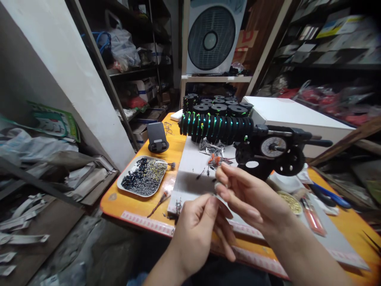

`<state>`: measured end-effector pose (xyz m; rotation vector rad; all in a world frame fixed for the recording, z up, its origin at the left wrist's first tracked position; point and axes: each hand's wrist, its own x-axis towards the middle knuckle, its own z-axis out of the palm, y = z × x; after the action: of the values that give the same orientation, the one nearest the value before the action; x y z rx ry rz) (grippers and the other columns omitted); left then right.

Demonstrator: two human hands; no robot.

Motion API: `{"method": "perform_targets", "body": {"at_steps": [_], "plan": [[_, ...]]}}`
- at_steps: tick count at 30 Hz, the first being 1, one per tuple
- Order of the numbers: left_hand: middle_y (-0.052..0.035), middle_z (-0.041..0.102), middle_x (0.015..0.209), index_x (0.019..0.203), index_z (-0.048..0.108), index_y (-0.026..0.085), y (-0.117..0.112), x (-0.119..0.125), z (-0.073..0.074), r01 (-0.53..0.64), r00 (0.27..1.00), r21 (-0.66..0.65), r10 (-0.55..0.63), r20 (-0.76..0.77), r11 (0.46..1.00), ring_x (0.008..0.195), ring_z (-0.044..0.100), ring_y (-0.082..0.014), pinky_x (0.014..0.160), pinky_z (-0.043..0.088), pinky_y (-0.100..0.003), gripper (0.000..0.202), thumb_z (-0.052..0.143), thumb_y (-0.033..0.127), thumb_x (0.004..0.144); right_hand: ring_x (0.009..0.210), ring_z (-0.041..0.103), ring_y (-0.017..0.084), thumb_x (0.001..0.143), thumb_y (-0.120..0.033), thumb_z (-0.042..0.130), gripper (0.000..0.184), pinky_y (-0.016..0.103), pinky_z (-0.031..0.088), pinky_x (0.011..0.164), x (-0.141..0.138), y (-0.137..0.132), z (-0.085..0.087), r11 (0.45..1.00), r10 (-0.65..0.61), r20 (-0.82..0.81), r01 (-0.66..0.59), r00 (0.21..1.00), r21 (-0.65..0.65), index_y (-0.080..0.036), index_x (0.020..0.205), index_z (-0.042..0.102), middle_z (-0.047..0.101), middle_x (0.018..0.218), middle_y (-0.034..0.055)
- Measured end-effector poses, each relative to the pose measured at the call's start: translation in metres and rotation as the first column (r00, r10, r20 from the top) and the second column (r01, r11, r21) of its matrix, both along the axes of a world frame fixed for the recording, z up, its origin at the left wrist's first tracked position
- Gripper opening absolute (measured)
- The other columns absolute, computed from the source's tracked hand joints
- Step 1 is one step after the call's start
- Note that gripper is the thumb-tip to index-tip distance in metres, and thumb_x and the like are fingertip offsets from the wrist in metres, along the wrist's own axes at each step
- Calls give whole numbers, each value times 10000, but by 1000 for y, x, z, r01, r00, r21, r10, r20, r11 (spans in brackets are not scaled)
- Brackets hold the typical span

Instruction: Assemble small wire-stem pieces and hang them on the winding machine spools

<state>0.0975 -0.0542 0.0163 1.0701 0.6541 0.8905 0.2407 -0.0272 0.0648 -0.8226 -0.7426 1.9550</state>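
Observation:
My left hand (198,228) is closed above the front edge of the table, thumb pressed to the forefinger. Whatever may be in that pinch is too small to make out. Close by on the right, my right hand (247,198) is closed too, its fingertips together around something I cannot make out. Just beyond the hands, a bunch of small parts with orange tips (214,159) and a few dark pieces with thin wire ends (207,172) lie on a grey board (187,178). A geared device with a row of black spools (217,125) stands behind them.
A white tray (120,183) of small black, grey and yellowish parts sits left, near a black phone stand (157,137). A dish of yellowish bits (290,203), orange-handled tools (314,220) and blue-handled pliers (331,195) lie right. A white box (294,115) stands behind.

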Motion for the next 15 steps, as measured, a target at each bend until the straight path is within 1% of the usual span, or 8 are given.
{"method": "perform_targets", "body": {"at_steps": [1,3,6,9,10,12,14,15], "plan": [[-19,644,564,774,575,130,-2,0,-3,-5,998,-28,7,69,1000,390,604,-96,399,432,-163,406,392,419,991,214,349,9,890,-358,535,320,97,197,238,-4,2,0,999,-38,-38,37,999,-30,-169,633,515,626,511,-5],[-17,635,505,727,589,122,-7,0,-7,-4,981,-77,19,191,997,388,605,-97,418,453,-165,415,418,400,982,202,350,19,869,-335,551,361,85,188,218,-11,5,0,994,-105,-57,103,993,-42,-190,569,411,541,423,-46],[-2,602,414,704,612,115,-16,-2,-17,67,951,-127,-25,308,990,378,605,-101,440,461,-163,413,480,414,955,188,318,17,833,-313,583,389,80,202,206,-17,8,1,980,-200,-100,197,975,-35,-199,537,357,471,371,-72],[-26,639,428,701,644,98,-26,-1,-35,135,903,-155,-58,425,979,390,631,-116,430,466,-166,446,517,457,932,188,300,11,809,-309,609,396,79,206,198,-17,10,2,967,-256,-126,255,958,-20,-197,523,359,478,377,-65],[-43,668,456,699,652,95,-29,-1,-42,124,891,-174,-33,452,977,387,635,-118,422,467,-165,456,533,476,919,188,303,13,804,-310,615,389,82,209,195,-16,10,2,966,-259,-127,259,957,-20,-195,522,373,486,381,-60],[-92,732,550,686,661,89,-34,0,-55,90,891,-234,27,454,968,380,639,-115,412,469,-162,472,577,510,884,185,305,17,795,-301,624,373,86,211,190,-15,10,1,966,-257,-127,256,958,-23,-191,522,396,491,381,-54],[-119,747,580,651,661,89,-39,-3,-61,88,894,-301,58,445,949,395,656,-119,415,468,-154,506,610,554,845,183,298,16,789,-289,628,368,85,211,187,-15,11,0,967,-256,-129,255,958,-27,-190,518,400,480,373,-57],[-115,745,570,641,666,93,-41,-5,-61,104,892,-334,60,448,937,414,670,-123,430,472,-152,515,622,570,830,183,295,15,787,-285,628,367,84,213,187,-15,11,-1,967,-256,-130,255,958,-28,-190,517,400,477,371,-58]]}}
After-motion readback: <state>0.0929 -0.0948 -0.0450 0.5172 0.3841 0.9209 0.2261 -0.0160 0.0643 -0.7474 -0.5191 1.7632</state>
